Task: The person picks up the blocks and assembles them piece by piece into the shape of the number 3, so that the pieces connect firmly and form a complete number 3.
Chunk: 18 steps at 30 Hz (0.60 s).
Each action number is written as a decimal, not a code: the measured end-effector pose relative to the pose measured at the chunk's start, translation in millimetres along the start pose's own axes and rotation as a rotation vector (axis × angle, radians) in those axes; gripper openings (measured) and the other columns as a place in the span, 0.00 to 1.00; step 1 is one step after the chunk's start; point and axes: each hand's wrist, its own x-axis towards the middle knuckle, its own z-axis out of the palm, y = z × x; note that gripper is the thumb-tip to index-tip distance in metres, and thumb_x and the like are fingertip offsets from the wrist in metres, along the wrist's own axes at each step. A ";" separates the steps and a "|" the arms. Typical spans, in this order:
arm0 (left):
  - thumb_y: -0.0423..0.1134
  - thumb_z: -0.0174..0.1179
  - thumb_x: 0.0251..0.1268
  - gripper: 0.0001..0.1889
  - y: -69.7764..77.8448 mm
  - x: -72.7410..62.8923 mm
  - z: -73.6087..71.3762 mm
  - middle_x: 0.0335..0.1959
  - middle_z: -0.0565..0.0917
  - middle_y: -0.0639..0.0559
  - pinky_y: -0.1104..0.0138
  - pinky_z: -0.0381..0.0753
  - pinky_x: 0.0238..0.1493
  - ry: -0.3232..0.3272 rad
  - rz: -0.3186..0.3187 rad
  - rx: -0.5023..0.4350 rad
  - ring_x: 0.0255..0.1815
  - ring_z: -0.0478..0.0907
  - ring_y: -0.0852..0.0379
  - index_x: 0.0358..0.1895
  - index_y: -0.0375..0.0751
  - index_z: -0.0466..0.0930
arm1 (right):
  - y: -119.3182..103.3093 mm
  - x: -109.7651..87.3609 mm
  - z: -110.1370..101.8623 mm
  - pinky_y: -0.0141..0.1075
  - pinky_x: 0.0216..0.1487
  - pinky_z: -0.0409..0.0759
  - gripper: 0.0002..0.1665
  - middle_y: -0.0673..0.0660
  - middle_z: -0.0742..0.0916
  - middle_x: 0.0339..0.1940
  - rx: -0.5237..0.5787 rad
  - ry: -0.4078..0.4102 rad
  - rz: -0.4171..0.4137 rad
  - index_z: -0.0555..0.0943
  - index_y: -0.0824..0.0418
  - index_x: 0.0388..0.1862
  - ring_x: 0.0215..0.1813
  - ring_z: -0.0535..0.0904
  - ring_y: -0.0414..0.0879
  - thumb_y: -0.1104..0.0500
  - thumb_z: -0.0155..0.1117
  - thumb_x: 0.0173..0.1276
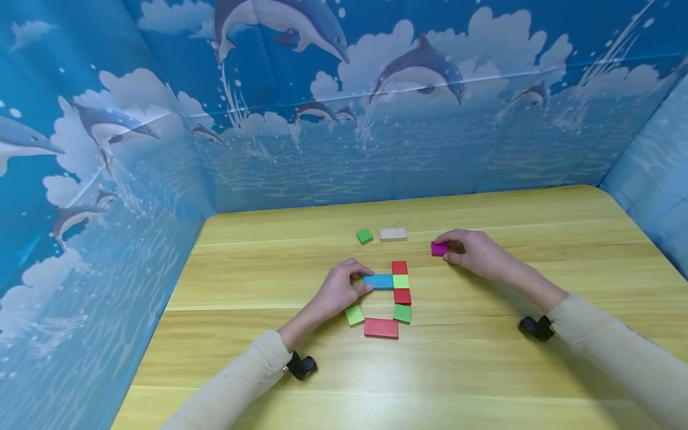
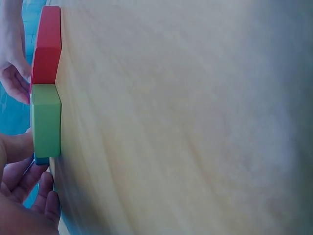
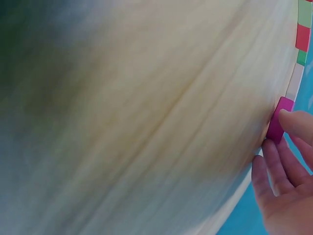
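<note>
With thumb and fingers, my left hand [image 1: 341, 288] pinches the left end of a blue block [image 1: 380, 282]. The blue block's right end meets a column made of a red block [image 1: 399, 267], a yellow-green block [image 1: 400, 281] and another red block [image 1: 402, 296]. Below stand a green block [image 1: 402, 314], a wider red block [image 1: 381, 328] and a tilted light green block [image 1: 354, 315] just under my left hand. Farther right, my right hand [image 1: 478, 253] pinches a magenta block [image 3: 280, 120] between thumb and fingers, close over the table.
Behind the arrangement lie a small green block [image 1: 364, 236] and a pale wooden block [image 1: 393, 235]. The wooden table [image 1: 258, 257] ends at a blue dolphin-print curtain [image 1: 344, 161] at the back and sides. Each wrist carries a small black camera.
</note>
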 end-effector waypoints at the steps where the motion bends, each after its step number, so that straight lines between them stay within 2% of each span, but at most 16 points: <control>1: 0.34 0.68 0.62 0.12 -0.2 -0.2 -0.3 0.41 0.80 0.57 0.65 0.74 0.47 0.000 0.001 0.000 0.42 0.73 0.57 0.48 0.42 0.86 | 0.0 0.7 0.1 0.56 0.56 0.75 0.21 0.63 0.83 0.56 0.001 0.000 0.001 0.81 0.60 0.59 0.59 0.77 0.60 0.65 0.66 0.67; 11: 0.34 0.68 0.62 0.12 -1.8 -0.5 0.1 0.41 0.80 0.57 0.65 0.74 0.47 0.002 -0.010 -0.010 0.43 0.73 0.57 0.48 0.43 0.86 | -3.9 5.8 5.4 0.55 0.56 0.76 0.20 0.63 0.83 0.56 0.043 -0.013 0.000 0.82 0.59 0.58 0.59 0.77 0.61 0.64 0.67 0.66; 18: 0.34 0.68 0.62 0.12 1.6 -0.2 -0.6 0.40 0.80 0.57 0.66 0.74 0.46 -0.002 -0.010 -0.007 0.42 0.72 0.56 0.49 0.43 0.85 | -3.7 8.6 8.6 0.47 0.51 0.80 0.21 0.61 0.84 0.52 0.169 -0.031 -0.004 0.81 0.60 0.59 0.53 0.81 0.56 0.65 0.66 0.67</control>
